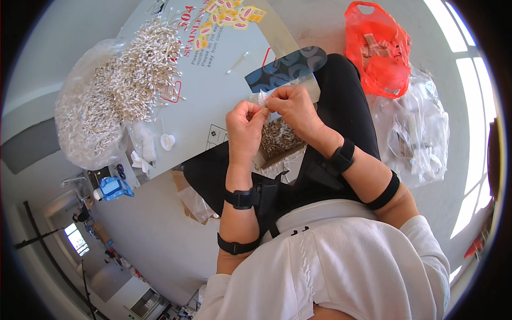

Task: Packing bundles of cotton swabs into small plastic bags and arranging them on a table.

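Over my lap, both hands meet with fingertips pinched together. Between them a small bundle of cotton swabs (262, 98) pokes up, its white tips showing; whether a clear wrapper surrounds it is too small to tell. My left hand (245, 127) grips it from the left, thumb and fingers closed. From the right my right hand (297, 111) pinches the same bundle. Just below the hands, an open cardboard box (272, 159) holds many loose swabs (278, 135). A large heap of cotton swabs (149, 66) lies on the table at the left, spilling from a clear plastic bag (68, 120).
Yellow printed packets (226, 15) lie at the table's far side. One loose swab (238, 62) and a small white round piece (168, 141) rest on the tabletop (208, 101). A blue patterned strip (285, 69) crosses its right edge. Red (380, 74) and clear (413, 133) plastic bags sit right.
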